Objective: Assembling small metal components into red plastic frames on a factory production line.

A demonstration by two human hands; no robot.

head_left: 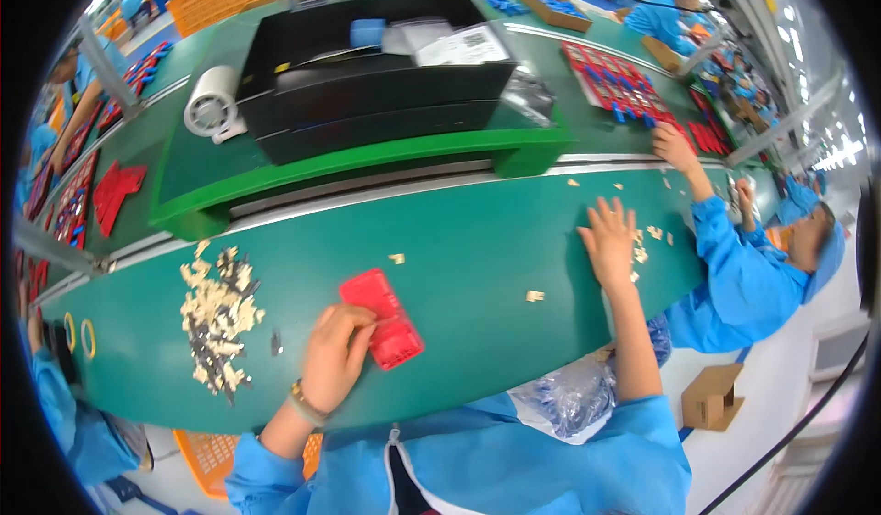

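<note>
A red rectangular plastic shell (393, 333) lies tilted on the green work surface in front of me. Over its left edge, my left hand (335, 354) has thumb and index finger pinched together against it; whatever sits between the fingertips is hidden. My right hand (609, 244) hovers or rests on the right side, fingers spread, beside a few small cream plastic pieces (641, 253). Between the hands lies one cream piece (535, 296), and another cream piece (396, 259) is just beyond the shell. Left of my left hand are a small dark piece (276, 341) and a pile of cream and dark pieces (220, 318).
A green raised shelf (367, 180) carries a black bin (376, 93) and a white cylinder (213, 102). Red parts in a tray (617, 83) stand far right. A co-worker in blue (752, 276) reaches in at right. An orange basket (209, 460) is below the table's near edge.
</note>
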